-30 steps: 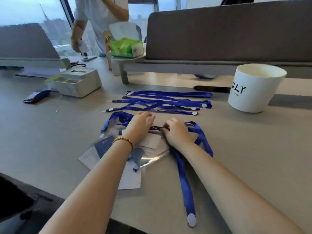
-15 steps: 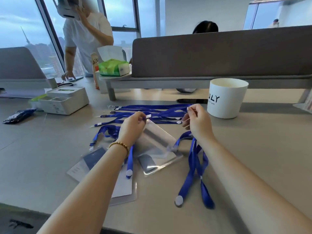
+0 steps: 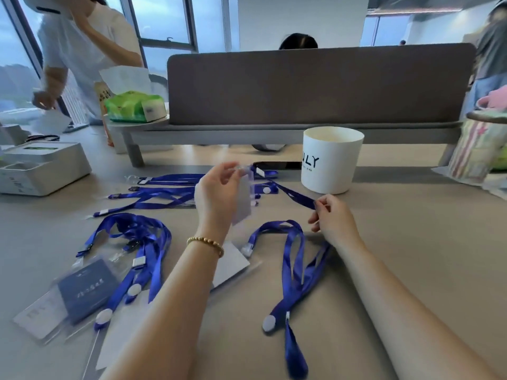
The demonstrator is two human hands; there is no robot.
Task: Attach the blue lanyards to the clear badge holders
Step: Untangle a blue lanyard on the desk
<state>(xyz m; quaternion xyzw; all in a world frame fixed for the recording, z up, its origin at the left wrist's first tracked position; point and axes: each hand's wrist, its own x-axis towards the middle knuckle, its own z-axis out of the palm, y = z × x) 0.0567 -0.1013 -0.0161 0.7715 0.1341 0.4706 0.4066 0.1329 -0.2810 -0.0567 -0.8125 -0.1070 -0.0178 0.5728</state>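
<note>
Clipping a lanyard to a lifted holder, above a worktop (image 3: 397, 242) strewn with more of both.

On the worktop lie a stack of loose blue lanyards (image 3: 164, 193) at the back, finished badges (image 3: 82, 292) at the near left, and one loose lanyard (image 3: 293, 272) between the forearms. Raised above these, the left hand (image 3: 216, 193) pinches a clear badge holder (image 3: 242, 198) by its top edge, so that it hangs down. The right hand (image 3: 332, 218), well apart to the right, pinches the blue strap (image 3: 296, 197) running back toward the holder's top. Whether the clip is already through the slot is too blurred to tell. Judging by this, the next move calls for seating the clip there and checking it holds.
</note>
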